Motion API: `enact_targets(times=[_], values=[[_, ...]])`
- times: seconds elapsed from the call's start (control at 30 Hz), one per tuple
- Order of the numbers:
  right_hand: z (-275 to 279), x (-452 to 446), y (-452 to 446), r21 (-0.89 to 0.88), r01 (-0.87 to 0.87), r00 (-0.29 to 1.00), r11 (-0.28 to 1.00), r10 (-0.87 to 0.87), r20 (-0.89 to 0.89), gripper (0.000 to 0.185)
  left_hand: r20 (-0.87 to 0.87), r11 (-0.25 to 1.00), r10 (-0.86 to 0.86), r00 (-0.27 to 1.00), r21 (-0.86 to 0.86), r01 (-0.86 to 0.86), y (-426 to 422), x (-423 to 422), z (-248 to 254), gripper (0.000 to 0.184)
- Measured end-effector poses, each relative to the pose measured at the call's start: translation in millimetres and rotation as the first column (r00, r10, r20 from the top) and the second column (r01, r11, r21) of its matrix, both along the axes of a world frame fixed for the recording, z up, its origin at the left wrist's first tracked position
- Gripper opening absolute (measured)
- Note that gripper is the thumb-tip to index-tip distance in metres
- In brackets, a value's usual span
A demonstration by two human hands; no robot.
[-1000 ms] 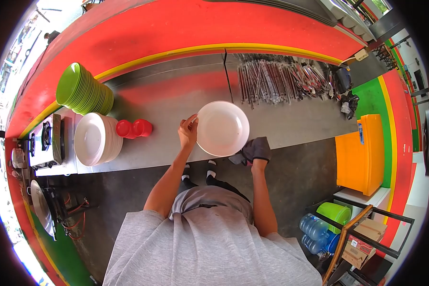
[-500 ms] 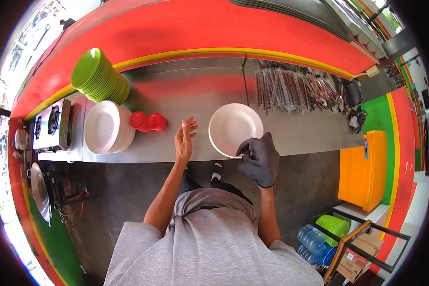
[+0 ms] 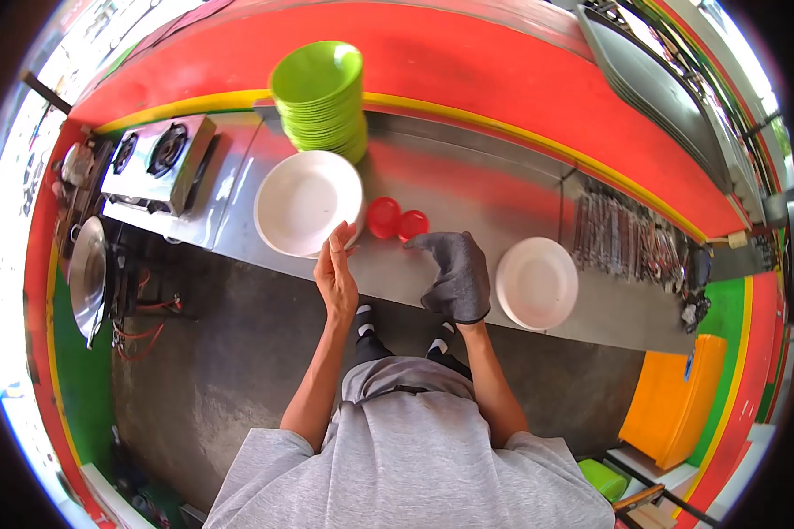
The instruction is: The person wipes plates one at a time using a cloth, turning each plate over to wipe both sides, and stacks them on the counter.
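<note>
My bare left hand is open with its fingers stretched upward, at the lower right rim of a stack of white plates; whether it touches the rim I cannot tell. My right hand, in a dark grey glove, holds nothing I can see. Its thumb stands apart from the bent fingers, near two red cups. A single white plate lies on the metal counter to the right of my gloved hand, apart from it. Behind the plate stack rises a tall stack of green bowls.
A two-burner gas stove stands at the counter's left end. Rows of cutlery lie at the right, with trays on the ledge behind. A wok hangs low left; an orange bin stands low right.
My right hand has let go of the single plate and moved left toward the red cups. My left hand has come to the plate stack. The view has turned left.
</note>
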State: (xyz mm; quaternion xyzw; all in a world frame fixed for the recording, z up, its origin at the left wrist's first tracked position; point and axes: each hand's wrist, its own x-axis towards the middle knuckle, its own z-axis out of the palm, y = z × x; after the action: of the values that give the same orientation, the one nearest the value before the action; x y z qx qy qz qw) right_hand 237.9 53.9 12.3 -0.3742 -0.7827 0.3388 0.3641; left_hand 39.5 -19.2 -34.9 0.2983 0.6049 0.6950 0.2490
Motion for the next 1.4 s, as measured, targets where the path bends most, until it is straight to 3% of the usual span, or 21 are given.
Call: enact_targets(times=[0.03,0.13,0.2,0.23,0.33,0.43,0.53,0.63,0.73,0.83,0.93,1.23,1.4], values=[[-2,-21,-1,0.053,-0.036,0.999,0.998,0.036,-0.009,0.057,-0.017,0.999,0.038,0.999,0.018,-0.038,-5,-16,5,0.049],[-12,-80,-10,-0.076,-0.085,0.968,0.994,0.064,-0.242,0.054,-0.082,0.99,0.131,0.988,0.07,-0.126,-12,-73,3,0.043],[-8,-118,-21,-0.13,-0.036,0.946,0.991,-0.008,-0.324,0.046,-0.154,0.982,0.186,0.97,0.068,-0.177,-13,-109,-3,0.042],[-20,-130,-20,-0.115,-0.014,0.945,0.993,-0.025,-0.326,0.043,-0.155,0.982,0.187,0.97,0.043,-0.182,-15,-126,-5,0.038],[-87,-156,-6,-0.029,0.069,0.964,0.997,-0.074,-0.255,0.033,-0.371,0.975,0.211,0.904,0.015,-0.222,-12,-169,-15,0.036],[-62,-187,-12,-0.083,0.228,0.965,0.97,-0.236,-0.112,0.028,-0.379,0.99,0.128,0.917,-0.01,-0.142,-4,-200,-30,0.036],[-62,-199,-10,-0.145,0.252,0.949,0.957,-0.273,-0.157,0.024,-0.309,0.996,0.064,0.949,-0.045,-0.082,7,-216,-47,0.043],[-75,-206,-3,-0.271,0.221,0.918,0.937,-0.293,-0.267,0.025,-0.066,0.996,-0.068,0.995,-0.058,0.064,14,-227,-58,0.054],[-76,-210,-6,-0.216,0.215,0.91,0.953,-0.276,-0.311,0.034,0.004,0.99,-0.129,0.992,-0.056,0.129,19,-229,-63,0.062],[-103,-206,-7,-0.078,0.284,0.926,0.956,-0.295,-0.236,0.041,0.001,0.987,-0.149,0.989,-0.052,0.149,22,-230,-65,0.06],[-106,-206,-14,-0.221,0.255,0.913,0.941,-0.31,-0.266,0.046,-0.113,0.98,-0.115,0.987,-0.178,0.094,20,-226,-56,0.064],[-104,-212,-14,-0.437,0.208,0.79,0.875,-0.414,-0.453,0.046,-0.048,0.976,-0.164,0.985,-0.152,0.156,14,-228,-56,0.065],[-110,-211,-12,-0.363,0.249,0.828,0.898,-0.392,-0.402,0.045,-0.026,0.971,-0.186,0.982,-0.155,0.18,10,-228,-52,0.066]])
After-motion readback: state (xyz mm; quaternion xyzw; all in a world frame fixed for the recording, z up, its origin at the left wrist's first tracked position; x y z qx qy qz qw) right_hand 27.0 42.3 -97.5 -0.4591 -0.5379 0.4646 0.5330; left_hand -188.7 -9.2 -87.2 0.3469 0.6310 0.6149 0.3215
